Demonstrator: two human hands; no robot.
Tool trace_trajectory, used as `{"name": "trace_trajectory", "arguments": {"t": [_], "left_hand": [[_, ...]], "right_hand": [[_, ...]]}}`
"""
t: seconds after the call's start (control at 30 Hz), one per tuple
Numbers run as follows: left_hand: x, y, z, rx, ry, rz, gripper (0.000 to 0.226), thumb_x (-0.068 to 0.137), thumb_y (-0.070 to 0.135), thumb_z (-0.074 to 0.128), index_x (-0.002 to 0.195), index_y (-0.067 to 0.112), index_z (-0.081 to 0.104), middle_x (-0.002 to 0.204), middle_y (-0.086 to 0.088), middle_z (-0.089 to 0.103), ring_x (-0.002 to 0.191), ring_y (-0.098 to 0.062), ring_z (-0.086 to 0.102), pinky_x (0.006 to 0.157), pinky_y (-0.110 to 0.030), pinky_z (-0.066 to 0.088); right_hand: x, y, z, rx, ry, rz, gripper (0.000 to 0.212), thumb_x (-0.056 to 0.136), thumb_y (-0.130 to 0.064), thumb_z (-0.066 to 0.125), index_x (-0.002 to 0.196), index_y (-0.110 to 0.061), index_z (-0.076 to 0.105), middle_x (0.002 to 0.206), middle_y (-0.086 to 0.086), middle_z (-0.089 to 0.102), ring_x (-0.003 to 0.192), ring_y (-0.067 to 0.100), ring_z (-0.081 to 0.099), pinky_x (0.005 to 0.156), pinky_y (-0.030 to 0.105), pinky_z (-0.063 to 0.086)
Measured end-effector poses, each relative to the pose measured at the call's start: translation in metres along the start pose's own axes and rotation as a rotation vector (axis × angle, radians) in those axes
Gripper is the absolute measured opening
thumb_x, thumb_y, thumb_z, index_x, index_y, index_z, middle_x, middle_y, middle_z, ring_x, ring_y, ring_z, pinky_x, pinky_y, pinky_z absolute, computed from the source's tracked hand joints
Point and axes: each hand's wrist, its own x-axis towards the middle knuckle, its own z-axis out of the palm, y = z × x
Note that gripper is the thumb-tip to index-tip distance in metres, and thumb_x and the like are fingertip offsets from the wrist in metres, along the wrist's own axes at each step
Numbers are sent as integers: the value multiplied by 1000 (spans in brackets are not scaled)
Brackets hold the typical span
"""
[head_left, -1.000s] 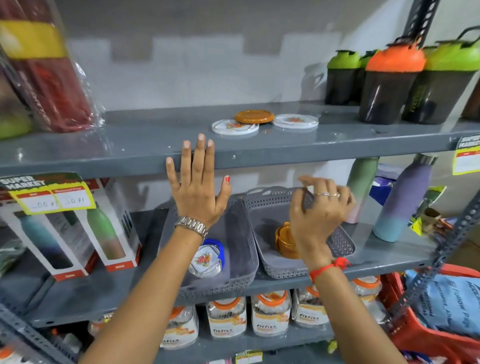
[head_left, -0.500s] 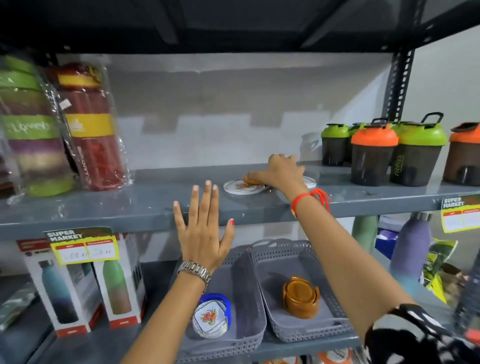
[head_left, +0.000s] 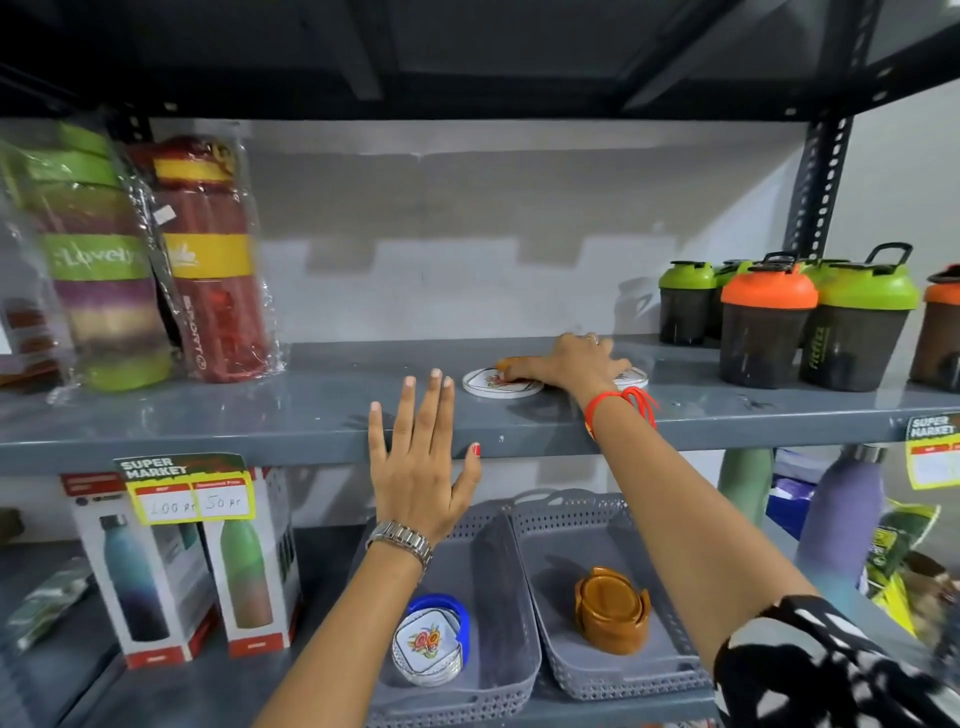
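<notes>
Risen from the perforated grey basket, the right hand now curls round the flat orange-brown coaster midway along the grey metal shelf, ready for lifting, while the left hand lies flat-open at its front edge.

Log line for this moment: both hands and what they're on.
left hand: open, raised in front of upper shelf edge | right hand: curled on orange coaster on that shelf | white coaster: flat beside it

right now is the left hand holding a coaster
No, the left hand is spread flat and open by the shelf edge, holding nothing.
</notes>
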Motion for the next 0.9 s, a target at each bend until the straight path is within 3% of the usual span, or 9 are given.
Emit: {"name": "trace_trajectory", "arguments": {"t": [0.17, 0.33, 0.57, 0.7, 0.9], "left_hand": [[0, -1, 0, -20, -21, -18, 62, 92, 44, 27, 143, 8, 27, 148, -7, 31, 142, -20, 15, 116, -46, 3], [1, 0, 0, -18, -56, -25, 62, 95, 47, 15, 143, 8, 27, 147, -9, 34, 139, -25, 23, 115, -45, 2], [1, 0, -1, -26, 0, -11, 63, 88, 43, 32, 141, 7, 33, 147, -8, 34, 137, -26, 26, 114, -47, 4], [0, 1, -2, 12, -23, -22, 64, 90, 47, 27, 141, 9, 32, 147, -6, 33, 136, -26, 27, 114, -48, 2], [-1, 2, -2, 18, -42, -42, 63, 94, 49, 16, 144, 12, 25, 148, -2, 29, 139, -23, 21, 114, -48, -4]], "right_hand": [[-8, 1, -5, 125, 149, -59, 95, 54, -73, 73, 126, -13, 53, 136, 11, 45, 130, 32, 33, 101, 55, 28], [-41, 3, -11, 299, 432, -209, 96, 52, -71, 76, 129, -18, 50, 131, 7, 46, 126, 30, 38, 99, 52, 30], [-99, 2, -17, 550, 739, -378, 98, 48, -79, 67, 126, -21, 54, 123, 3, 51, 119, 25, 45, 104, 52, 31], [-119, 1, -20, 535, 917, -418, 96, 51, -74, 71, 126, -16, 57, 120, 7, 54, 115, 23, 43, 102, 54, 34], [-133, 3, -12, 526, 894, -433, 94, 55, -70, 73, 128, -14, 55, 122, 9, 54, 117, 21, 39, 104, 58, 32]]}}
